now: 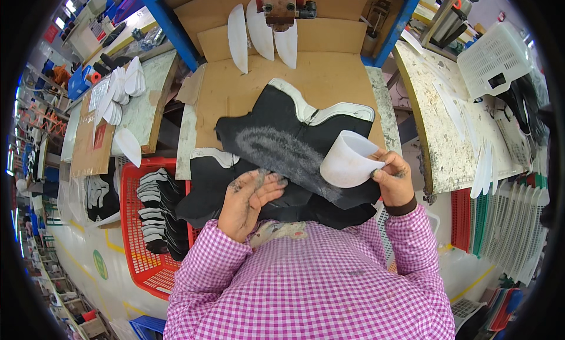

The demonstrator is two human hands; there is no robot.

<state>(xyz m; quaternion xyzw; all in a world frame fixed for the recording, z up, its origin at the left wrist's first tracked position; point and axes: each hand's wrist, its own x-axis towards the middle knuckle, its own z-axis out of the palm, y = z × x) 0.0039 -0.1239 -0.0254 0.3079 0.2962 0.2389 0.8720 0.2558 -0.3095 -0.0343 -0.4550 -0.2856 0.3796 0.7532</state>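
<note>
Black fabric shoe upper [288, 157] lies on the cardboard-topped counter [235, 93], under both hands. Left hand [250, 201], fingers loosely spread, presses its near edge; right hand [393, 178] pinches a curved white stiffener piece [347, 160] just above the fabric.

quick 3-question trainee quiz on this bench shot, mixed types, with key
1. True or false: the right hand holds a curved white piece.
2. What does the left hand rest on? A) red basket B) black shoe upper C) white crate
3. What colour is the basket of stacked black pieces at the person's left?

Key:
1. True.
2. B, the black shoe upper lying on the cardboard sheet.
3. Red.
</note>
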